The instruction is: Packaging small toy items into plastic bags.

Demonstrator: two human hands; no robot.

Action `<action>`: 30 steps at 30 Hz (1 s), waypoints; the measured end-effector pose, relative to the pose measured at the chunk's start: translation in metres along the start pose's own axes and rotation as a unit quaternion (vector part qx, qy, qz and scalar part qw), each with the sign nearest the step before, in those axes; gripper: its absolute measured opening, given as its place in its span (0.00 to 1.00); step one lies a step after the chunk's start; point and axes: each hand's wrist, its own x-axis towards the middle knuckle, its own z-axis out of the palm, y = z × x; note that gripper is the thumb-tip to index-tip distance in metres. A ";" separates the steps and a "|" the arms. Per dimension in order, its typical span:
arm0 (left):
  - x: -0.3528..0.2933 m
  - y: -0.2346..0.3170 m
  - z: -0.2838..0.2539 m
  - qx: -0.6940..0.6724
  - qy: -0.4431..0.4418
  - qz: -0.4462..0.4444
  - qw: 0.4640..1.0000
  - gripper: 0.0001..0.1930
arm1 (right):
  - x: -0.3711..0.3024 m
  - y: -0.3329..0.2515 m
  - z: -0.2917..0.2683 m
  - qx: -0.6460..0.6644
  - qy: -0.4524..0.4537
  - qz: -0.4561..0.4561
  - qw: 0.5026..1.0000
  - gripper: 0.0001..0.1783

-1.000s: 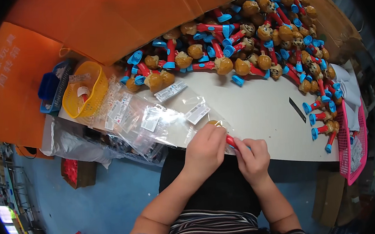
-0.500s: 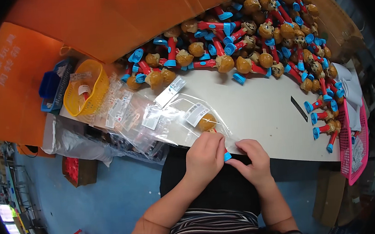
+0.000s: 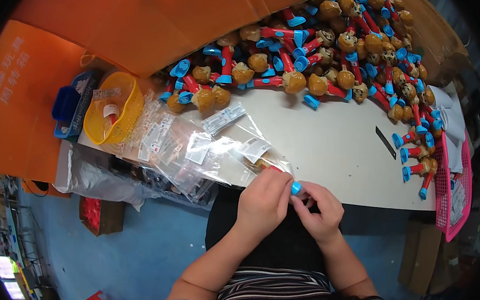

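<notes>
At the table's near edge, my left hand [image 3: 264,201] is closed round a figure-headed toy with a red handle and blue base [image 3: 295,188]. Its brown head lies toward the table inside a clear plastic bag [image 3: 271,156] with a white label [image 3: 254,149]. Right beside the blue base, my right hand [image 3: 321,208] pinches what looks like the bag's end; its fingertips are partly hidden. To the left on the table lie several flat clear bags with white labels [image 3: 197,147].
Several similar toys [image 3: 294,82] are heaped across the back and right of the table [image 3: 329,137]. A yellow basket [image 3: 127,116] stands at left, a pink basket [image 3: 443,207] at the right edge. A dark flat strip [image 3: 386,142] lies near the right.
The toy's blue base has shifted slightly up and right, its brown head now more hidden under the bag's label. My right fingers have drawn together beside the base.
</notes>
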 end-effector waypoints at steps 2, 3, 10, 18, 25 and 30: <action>0.001 0.003 -0.002 0.000 -0.006 0.001 1.000 0.07 | -0.002 0.002 0.004 0.043 -0.029 0.016 0.999 0.18; 0.001 0.005 -0.003 0.000 -0.013 0.001 1.000 0.08 | -0.004 0.005 0.007 0.044 -0.030 0.015 0.998 0.18; -0.004 0.002 -0.008 0.008 0.004 -0.023 1.000 0.07 | 0.005 0.011 0.013 0.007 0.044 0.048 0.998 0.18; -0.011 0.006 -0.007 0.012 -0.042 0.001 0.999 0.10 | 0.028 0.008 0.023 0.041 -0.020 0.142 0.989 0.20; -0.019 -0.002 -0.016 0.075 -0.036 -0.026 0.996 0.09 | 0.039 0.002 0.014 -0.021 -0.090 0.132 0.987 0.18; -0.020 0.001 -0.019 0.052 -0.018 -0.035 0.998 0.10 | 0.038 0.000 -0.013 0.045 -0.170 0.254 0.951 0.08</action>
